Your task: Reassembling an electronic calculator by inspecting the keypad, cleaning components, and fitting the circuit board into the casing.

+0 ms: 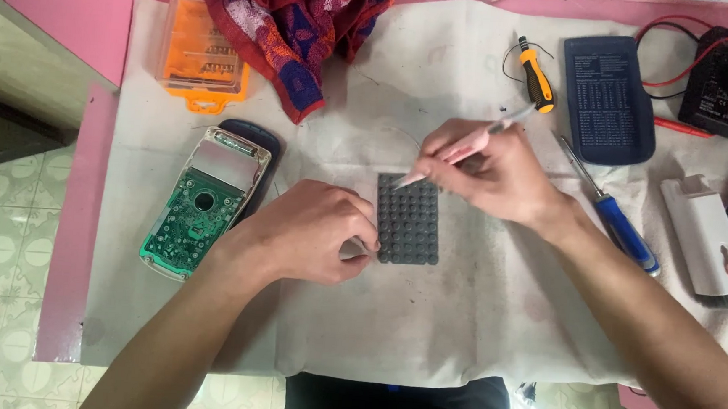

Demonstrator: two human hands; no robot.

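left hand [311, 235] pins the lower-left edge of the grey rubber keypad [408, 220], fingertips pinched together on it. right hand [488, 170] has its grip clamped on a thin pink tool [455, 155], tip touching the keypad's top-left corner. keypad lies flat mid-desk on the white cloth [424, 318], just right of the green circuit board [195, 211] in its open case. judging by look: keypad is light, soft and floppy, likely to slide or curl if pushed from one side, so hold it by an edge or corner and press flat (not on the domes). pink tool looks light and stiff, a pen hold near the tip suits it. blue screwdriver [612, 215], orange screwdriver [536, 76] and multimeter [725, 83] lie well apart to the right.
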